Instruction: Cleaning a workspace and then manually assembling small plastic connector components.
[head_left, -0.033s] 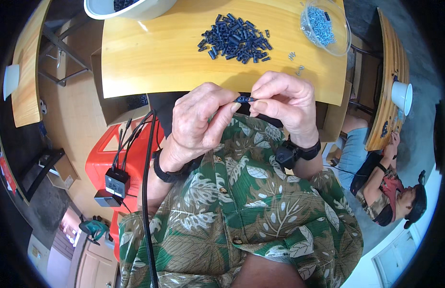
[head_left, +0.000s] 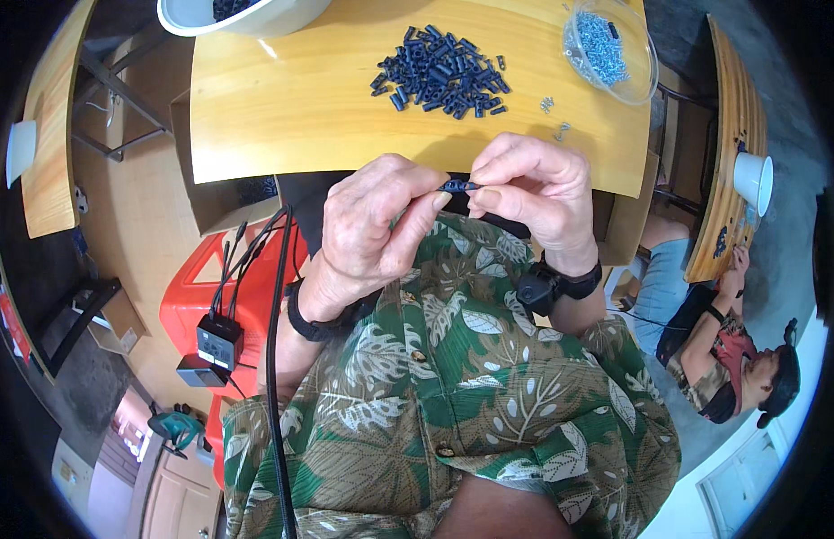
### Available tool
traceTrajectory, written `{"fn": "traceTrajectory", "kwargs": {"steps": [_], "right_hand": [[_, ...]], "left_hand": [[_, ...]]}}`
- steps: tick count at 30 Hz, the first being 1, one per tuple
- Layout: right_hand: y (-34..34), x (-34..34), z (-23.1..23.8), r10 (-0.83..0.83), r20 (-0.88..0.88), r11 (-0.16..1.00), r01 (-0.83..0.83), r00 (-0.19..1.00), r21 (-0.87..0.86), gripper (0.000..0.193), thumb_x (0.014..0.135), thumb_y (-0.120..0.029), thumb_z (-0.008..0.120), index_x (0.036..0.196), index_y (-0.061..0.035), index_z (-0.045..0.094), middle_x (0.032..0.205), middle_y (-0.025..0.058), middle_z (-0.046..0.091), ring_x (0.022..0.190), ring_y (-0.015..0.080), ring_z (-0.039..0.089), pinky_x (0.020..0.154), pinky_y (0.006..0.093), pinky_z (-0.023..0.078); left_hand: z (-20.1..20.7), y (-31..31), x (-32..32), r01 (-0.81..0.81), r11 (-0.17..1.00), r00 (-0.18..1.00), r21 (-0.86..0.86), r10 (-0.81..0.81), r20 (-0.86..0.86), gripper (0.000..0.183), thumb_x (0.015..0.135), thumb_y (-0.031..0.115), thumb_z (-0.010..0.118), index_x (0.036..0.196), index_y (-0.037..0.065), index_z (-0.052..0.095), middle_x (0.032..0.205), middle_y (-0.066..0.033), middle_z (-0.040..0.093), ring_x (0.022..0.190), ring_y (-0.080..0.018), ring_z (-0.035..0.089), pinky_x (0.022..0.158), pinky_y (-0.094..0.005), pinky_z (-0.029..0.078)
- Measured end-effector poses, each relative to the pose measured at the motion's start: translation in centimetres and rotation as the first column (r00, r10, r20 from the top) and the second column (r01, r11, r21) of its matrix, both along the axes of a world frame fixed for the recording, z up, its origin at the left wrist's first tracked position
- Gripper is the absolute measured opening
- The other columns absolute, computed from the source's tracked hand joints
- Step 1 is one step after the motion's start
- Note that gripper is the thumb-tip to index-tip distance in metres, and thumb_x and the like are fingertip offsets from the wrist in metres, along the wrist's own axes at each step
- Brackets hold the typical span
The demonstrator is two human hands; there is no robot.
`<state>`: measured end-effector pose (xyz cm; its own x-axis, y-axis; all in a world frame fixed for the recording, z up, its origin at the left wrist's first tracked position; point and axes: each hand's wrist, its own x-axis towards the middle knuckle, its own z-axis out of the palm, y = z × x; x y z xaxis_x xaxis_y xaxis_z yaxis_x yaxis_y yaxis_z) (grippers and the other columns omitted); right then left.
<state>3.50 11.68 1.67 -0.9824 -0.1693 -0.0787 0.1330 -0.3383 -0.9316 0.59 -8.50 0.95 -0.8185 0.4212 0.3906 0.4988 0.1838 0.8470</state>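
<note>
Between my hands, just off the table's near edge, is a small black plastic part [head_left: 456, 186] with holes along it. My left hand [head_left: 378, 216] pinches its left end between thumb and forefinger. With thumb and fingertips closed, my right hand [head_left: 534, 190] grips its right end; whether a tiny screw is also in those fingertips I cannot make out. Beyond my hands, a pile of similar black plastic parts [head_left: 439, 74] lies on the yellow wooden table [head_left: 282, 117]. A clear round tub [head_left: 646, 67] of small silvery screws [head_left: 598, 51] stands at the far right.
A white basin [head_left: 255, 20] holding black parts stands at the far left. A few loose screws [head_left: 547, 104] lie near the right edge. A red stool [head_left: 188, 292] with black cables and a small box is at my left. Another person [head_left: 714, 350] sits at a table on the right.
</note>
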Motion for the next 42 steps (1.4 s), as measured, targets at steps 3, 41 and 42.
{"fn": "traceTrajectory", "kwargs": {"steps": [3,41,42], "right_hand": [[0.2,-0.2,0.1,0.025,-0.017,0.999,-0.025,1.0,0.032,0.014,0.08,0.009,0.071,0.093,0.0034,0.069,0.086,0.0092,0.066,0.071,0.0111,0.062,0.061,0.0215,0.049],[-0.1,0.6,-0.9,0.1,0.289,0.97,-0.029,0.952,-0.241,0.01,0.088,-0.008,0.067,0.088,0.001,0.062,0.072,0.0071,0.064,0.059,0.012,0.059,0.054,0.0246,0.05],[-0.1,0.7,-0.8,0.102,0.316,0.967,-0.02,0.943,-0.254,0.01,0.088,-0.009,0.066,0.088,0.0005,0.062,0.072,0.0068,0.063,0.058,0.0118,0.059,0.053,0.0245,0.049]], "left_hand": [[0.2,0.1,0.0,0.02,1.0,1.0,0.003,-0.02,0.013,0.014,0.078,0.0,0.072,0.09,0.003,0.065,0.073,-0.0096,0.063,0.062,-0.0252,0.061,0.056,-0.0344,0.049],[0.0,0.8,0.9,-0.024,0.997,1.0,-0.075,0.025,0.004,0.022,0.073,-0.003,0.075,0.094,-0.001,0.069,0.081,-0.0116,0.067,0.069,-0.0245,0.066,0.061,-0.032,0.052],[-0.1,0.9,0.9,-0.048,0.995,0.997,-0.089,0.042,-0.067,0.022,0.073,-0.002,0.076,0.094,-0.001,0.069,0.081,-0.0115,0.067,0.07,-0.0245,0.066,0.061,-0.0322,0.052]]}}
